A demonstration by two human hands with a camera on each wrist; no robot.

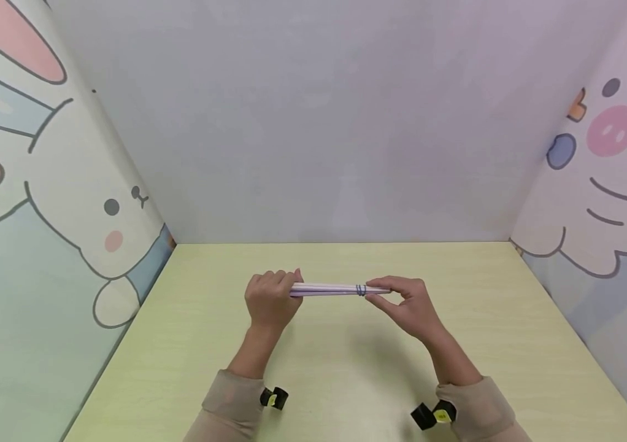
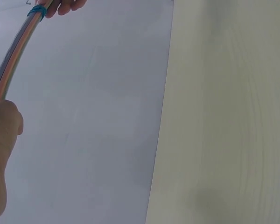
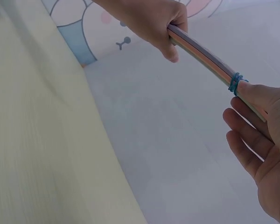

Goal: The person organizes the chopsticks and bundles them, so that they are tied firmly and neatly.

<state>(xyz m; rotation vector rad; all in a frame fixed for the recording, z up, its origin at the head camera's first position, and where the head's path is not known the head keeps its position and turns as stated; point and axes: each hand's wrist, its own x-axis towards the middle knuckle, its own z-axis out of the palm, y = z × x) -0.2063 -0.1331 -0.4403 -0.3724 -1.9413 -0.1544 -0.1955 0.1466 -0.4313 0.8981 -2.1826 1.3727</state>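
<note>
A bundle of slim chopsticks (image 1: 327, 289) in purple, orange and green tones is held level above the table. My left hand (image 1: 273, 299) grips its left end in a fist. Near the other end, a blue-green elastic band (image 3: 234, 84) is wound several times around the sticks. My right hand (image 1: 410, 309) pinches the bundle there, thumb and index finger at the band and the tips. In the right wrist view its other fingers (image 3: 249, 133) are spread below the sticks. The left wrist view shows the bundle (image 2: 11, 65) rising from the left fist to the band (image 2: 37, 10).
A pale yellow table (image 1: 208, 264) lies below both hands. Behind it stands a plain grey wall (image 1: 335, 123). Side panels carry a cartoon rabbit (image 1: 87, 202) at left and a pig (image 1: 611, 184) at right. Both cuffs have small black devices (image 1: 273, 398).
</note>
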